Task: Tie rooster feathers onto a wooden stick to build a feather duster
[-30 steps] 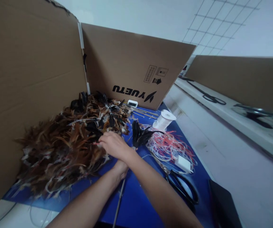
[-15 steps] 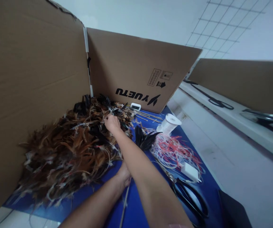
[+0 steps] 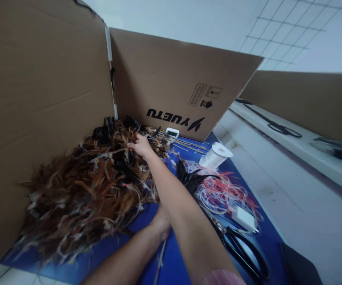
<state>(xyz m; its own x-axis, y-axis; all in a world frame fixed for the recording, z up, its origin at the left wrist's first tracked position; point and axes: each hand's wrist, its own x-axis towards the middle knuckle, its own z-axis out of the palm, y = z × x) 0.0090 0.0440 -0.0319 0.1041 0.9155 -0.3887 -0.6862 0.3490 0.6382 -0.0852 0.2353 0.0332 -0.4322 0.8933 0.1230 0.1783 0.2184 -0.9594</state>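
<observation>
My right hand (image 3: 142,146) reaches across my left forearm to the far part of a big pile of brown and black feathers (image 3: 96,178). Its thumb and fingertips are apart at the feathers, and I make out nothing held between them. Below the right forearm, my left hand (image 3: 160,224) is closed around a thin stick (image 3: 159,259), its fingers mostly hidden. The stick's lower end runs toward me over the blue tabletop (image 3: 175,253). A tuft of black feathers (image 3: 191,177) shows past the right forearm; whether it joins the stick is hidden.
Cardboard panels (image 3: 173,75) wall the left and back. Thin sticks (image 3: 190,145) and a small white display device (image 3: 172,132) lie behind. To the right are a white spool (image 3: 215,156), tangled red and white strands (image 3: 224,190), a white adapter (image 3: 243,218) and black-handled scissors (image 3: 246,251).
My right hand has lifted slightly at the pile, and its thumb and fingers have spread. My left hand still grips the stick. The view has shifted slightly.
</observation>
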